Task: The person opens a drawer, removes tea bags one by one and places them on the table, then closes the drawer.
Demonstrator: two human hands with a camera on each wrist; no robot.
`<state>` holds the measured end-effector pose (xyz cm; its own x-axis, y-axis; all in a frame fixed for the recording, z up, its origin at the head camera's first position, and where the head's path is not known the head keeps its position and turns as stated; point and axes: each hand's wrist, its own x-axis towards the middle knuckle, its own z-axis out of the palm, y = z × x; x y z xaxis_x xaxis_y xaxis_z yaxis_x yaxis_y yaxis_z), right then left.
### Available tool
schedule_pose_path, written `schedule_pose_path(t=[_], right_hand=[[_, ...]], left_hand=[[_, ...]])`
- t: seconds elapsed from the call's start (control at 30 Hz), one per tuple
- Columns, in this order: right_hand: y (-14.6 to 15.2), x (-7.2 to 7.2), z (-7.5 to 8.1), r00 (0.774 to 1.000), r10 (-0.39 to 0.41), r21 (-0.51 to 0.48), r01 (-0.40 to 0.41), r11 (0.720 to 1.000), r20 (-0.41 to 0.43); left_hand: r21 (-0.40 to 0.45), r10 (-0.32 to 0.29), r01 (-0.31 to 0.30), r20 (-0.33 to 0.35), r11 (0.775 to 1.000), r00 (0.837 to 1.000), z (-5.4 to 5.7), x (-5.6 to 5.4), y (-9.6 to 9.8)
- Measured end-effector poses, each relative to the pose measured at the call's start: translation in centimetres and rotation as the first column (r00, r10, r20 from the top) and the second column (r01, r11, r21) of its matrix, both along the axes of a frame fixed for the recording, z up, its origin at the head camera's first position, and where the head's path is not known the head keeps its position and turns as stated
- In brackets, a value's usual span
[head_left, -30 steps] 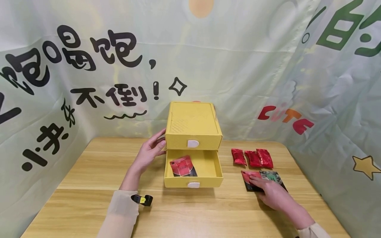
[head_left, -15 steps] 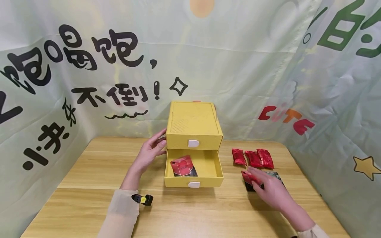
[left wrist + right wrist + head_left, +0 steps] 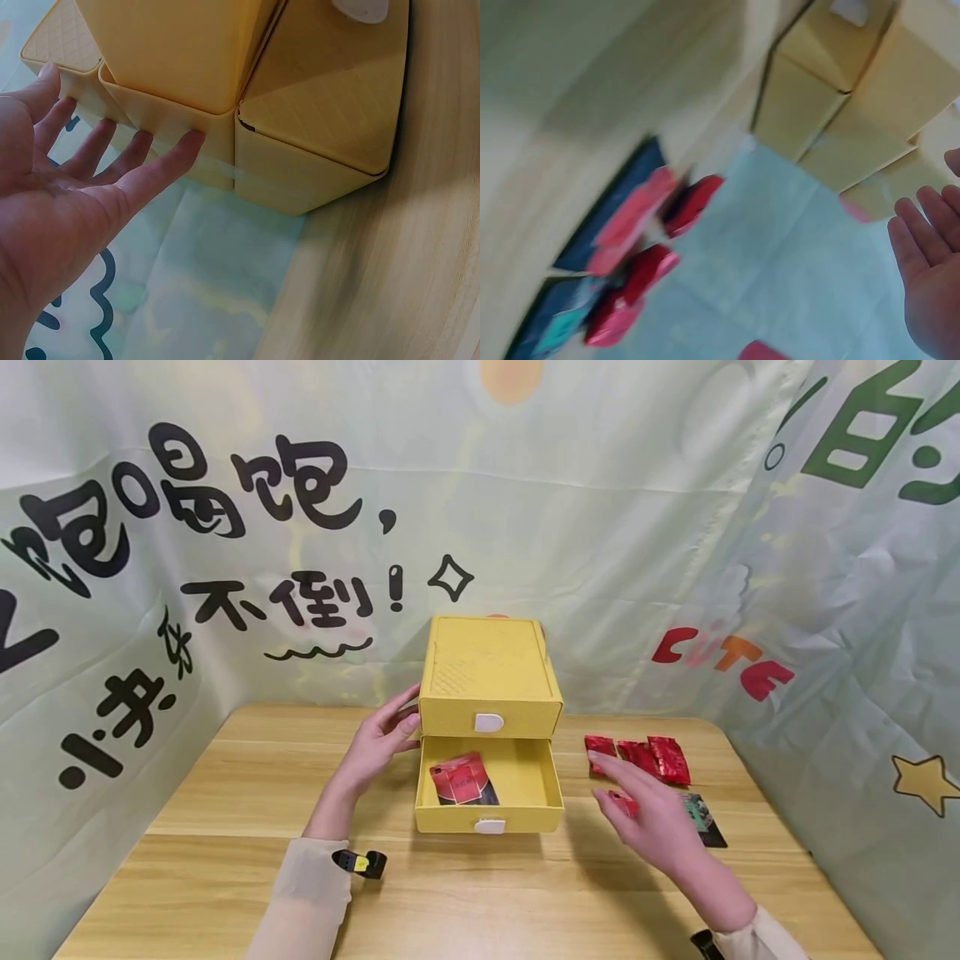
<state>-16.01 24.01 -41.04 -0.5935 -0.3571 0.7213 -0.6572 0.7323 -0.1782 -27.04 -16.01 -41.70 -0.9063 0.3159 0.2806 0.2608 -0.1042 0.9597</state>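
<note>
A yellow two-drawer box (image 3: 487,660) stands at the back middle of the table, its lower drawer (image 3: 450,820) pulled out. Inside that drawer lies a red-and-black flat packet (image 3: 462,779), toward the left. My left hand (image 3: 378,739) rests its extended fingertips on the box's left side; the left wrist view has those fingers (image 3: 169,161) spread along the yellow wall. With nothing in it, my right hand (image 3: 652,818) hovers over the flat packets at right, fingers straight. Beneath it are another red-and-black packet (image 3: 624,803), partly hidden, and a green-and-black packet (image 3: 705,822).
Behind the flat packets, 3 small red foil packets (image 3: 667,760) lie in a row. The wooden table (image 3: 225,793) meets a printed cloth backdrop (image 3: 615,568) at the back and sides. The box's upper drawer (image 3: 450,718) is closed.
My right hand has come up off the flat red-and-black packet and shifted a little left and toward the box, its fingers straightening. The left hand stays at the box's side.
</note>
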Motion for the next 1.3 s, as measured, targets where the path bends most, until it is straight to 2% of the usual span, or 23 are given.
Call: schedule_pose_path(t=[0.2, 0.3, 0.43, 0.6, 0.77, 0.9, 1.1, 1.23, 1.3], right_hand=[[-2.5, -0.5, 1.1, 0.998, 0.055, -0.004, -0.054, 0.999, 0.024], [-3.6, -1.0, 1.4, 0.997, 0.077, 0.011, -0.078, 0.997, 0.015], [-4.8, -1.7, 1.6, 0.99, 0.138, 0.038, -0.14, 0.989, 0.043], [-6.1, -2.3, 2.2, 0.978, 0.147, 0.087, -0.161, 0.983, 0.151], [-7.0, -3.0, 3.4, 0.949, 0.141, 0.155, -0.19, 0.969, 0.282], [-7.7, -3.9, 4.2, 0.92, 0.159, 0.217, -0.248, 0.944, 0.359], [-8.6, -5.1, 5.0, 0.875, 0.155, 0.317, -0.325, 0.891, 0.459], [-9.4, -5.7, 5.0, 0.867, 0.164, 0.38, -0.366, 0.85, 0.47], [-9.9, -6.0, 4.9, 0.871, 0.173, 0.412, -0.382, 0.828, 0.46]], left_hand=[[0.001, -0.001, 0.001, 0.002, 1.0, 1.0, 0.0, 0.0, -0.1], [-0.001, 0.0, 0.0, 0.002, 1.0, 1.0, 0.0, 0.0, -0.1], [0.002, 0.003, -0.003, -0.005, 1.0, 1.0, 0.1, -0.1, 0.0], [0.003, -0.003, 0.004, -0.01, 1.0, 1.0, 0.0, -0.1, 0.1], [0.007, -0.004, 0.004, -0.007, 1.0, 1.0, -0.1, -0.1, 0.0], [0.004, 0.003, -0.003, -0.009, 1.0, 1.0, -0.1, -0.1, -0.1], [0.003, 0.008, -0.008, -0.006, 1.0, 1.0, -0.2, 0.0, -0.2], [-0.003, 0.009, -0.009, -0.006, 1.0, 1.0, -0.2, 0.0, -0.1], [-0.004, 0.011, -0.011, -0.006, 1.0, 1.0, -0.2, -0.1, -0.1]])
